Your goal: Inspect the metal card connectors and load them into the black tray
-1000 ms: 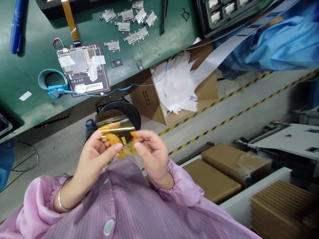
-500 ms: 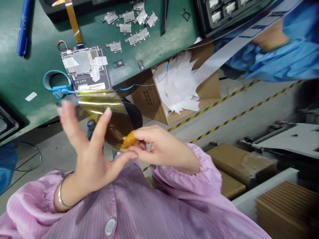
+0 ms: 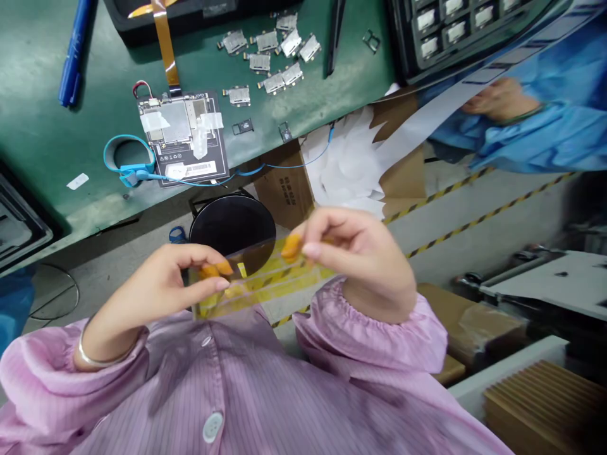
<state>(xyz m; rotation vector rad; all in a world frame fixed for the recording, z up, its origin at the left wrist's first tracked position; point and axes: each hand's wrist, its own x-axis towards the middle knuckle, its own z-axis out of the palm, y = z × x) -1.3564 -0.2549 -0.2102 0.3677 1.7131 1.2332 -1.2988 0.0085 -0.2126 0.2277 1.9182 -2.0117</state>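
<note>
Between my hands, in front of my body and below the table edge, stretches a clear amber-yellow film sheet (image 3: 265, 284). My left hand (image 3: 164, 281) pinches its left end between thumb and fingers. At the upper right end, my right hand (image 3: 360, 249) pinches the film with thumb and forefinger. Fingertips behind the film look orange through it. Beyond, on the green table (image 3: 95, 57), lies a circuit board (image 3: 177, 123) with strips of white tape and an amber flat cable (image 3: 165, 50). A blue wrist strap (image 3: 128, 174) rests beside the board.
Several small metal card holders (image 3: 259, 62) lie behind the board. A blue marker (image 3: 73, 60) is at the left. A round black stool (image 3: 232, 227) stands below the table, near a cardboard box (image 3: 284, 183) of white paper strips. A co-worker's hand (image 3: 502, 101) is at the right.
My left hand has gone from spread fingers to a pinch on the film. My right hand has moved right and slightly up, and the sheet now spans between both hands.
</note>
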